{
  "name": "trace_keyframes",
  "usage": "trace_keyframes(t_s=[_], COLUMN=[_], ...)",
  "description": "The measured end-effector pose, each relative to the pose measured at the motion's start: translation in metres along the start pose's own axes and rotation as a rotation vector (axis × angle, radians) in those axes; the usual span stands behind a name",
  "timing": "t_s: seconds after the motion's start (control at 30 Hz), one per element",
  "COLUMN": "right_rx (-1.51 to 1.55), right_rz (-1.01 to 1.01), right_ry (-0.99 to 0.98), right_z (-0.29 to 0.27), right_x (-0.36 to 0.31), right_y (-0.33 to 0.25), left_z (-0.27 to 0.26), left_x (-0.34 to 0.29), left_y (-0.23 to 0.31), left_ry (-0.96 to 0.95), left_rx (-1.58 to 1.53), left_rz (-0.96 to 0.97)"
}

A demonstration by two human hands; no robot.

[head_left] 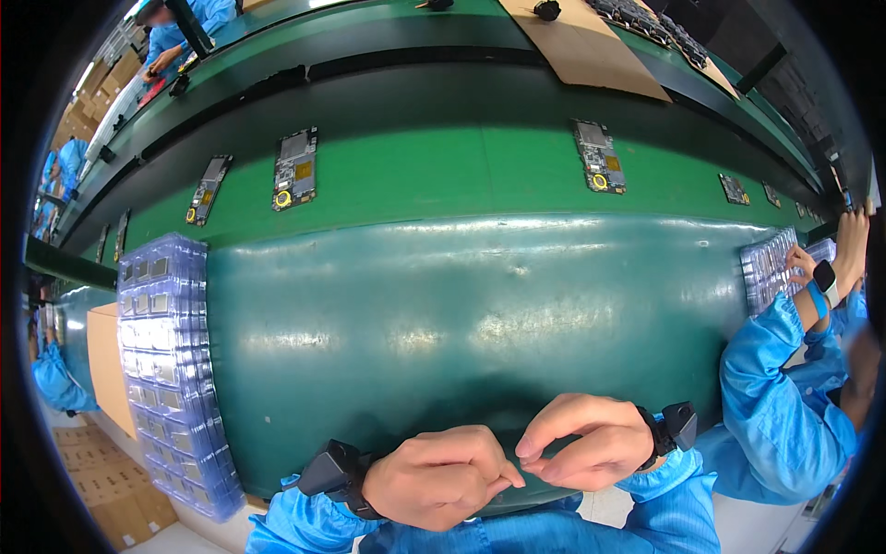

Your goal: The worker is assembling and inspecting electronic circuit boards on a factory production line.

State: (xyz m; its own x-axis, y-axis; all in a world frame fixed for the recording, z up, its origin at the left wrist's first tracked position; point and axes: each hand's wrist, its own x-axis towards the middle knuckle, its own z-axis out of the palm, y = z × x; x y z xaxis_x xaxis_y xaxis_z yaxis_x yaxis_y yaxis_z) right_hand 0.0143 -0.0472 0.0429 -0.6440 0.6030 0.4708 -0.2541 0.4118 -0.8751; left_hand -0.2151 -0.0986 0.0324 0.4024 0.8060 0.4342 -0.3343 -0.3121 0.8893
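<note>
My left hand (pixel 441 477) is closed low over the near edge of the green work mat (pixel 388 305), its thumb and fingertips pressed together. Just to its right, my right hand (pixel 589 443) is curled in a pinch, its fingertips pointing toward the left ones and a small gap between them. Whatever the fingertips hold, if anything, is too small or hidden to make out. Beyond the mat, circuit boards lie spaced out on a green conveyor belt; the nearest are one at centre left (pixel 295 169) and another at centre right (pixel 600 155).
A stack of clear plastic trays (pixel 166 369) holding small grey square parts stands at the mat's left edge. Another tray stack (pixel 768 268) is at right, beside a co-worker's arm (pixel 784 369) in a blue sleeve. Cardboard (pixel 591 46) lies across the far ledge. More people work at far left.
</note>
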Motion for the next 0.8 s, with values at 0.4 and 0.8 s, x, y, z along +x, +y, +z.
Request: trace_keyframes(t_s=[0.4,0.8], right_rx=[0.058,0.102], right_rz=[-0.066,-0.006], right_ry=[-0.065,-0.183], right_z=[0.001,-0.008], right_x=[0.002,0.002], right_y=[0.005,0.004], left_z=[-0.004,-0.004], left_x=[-0.002,-0.001], left_y=[-0.001,-0.001], left_ry=[-0.022,-0.072], left_rx=[-0.023,-0.067], left_rz=[0.004,-0.051])
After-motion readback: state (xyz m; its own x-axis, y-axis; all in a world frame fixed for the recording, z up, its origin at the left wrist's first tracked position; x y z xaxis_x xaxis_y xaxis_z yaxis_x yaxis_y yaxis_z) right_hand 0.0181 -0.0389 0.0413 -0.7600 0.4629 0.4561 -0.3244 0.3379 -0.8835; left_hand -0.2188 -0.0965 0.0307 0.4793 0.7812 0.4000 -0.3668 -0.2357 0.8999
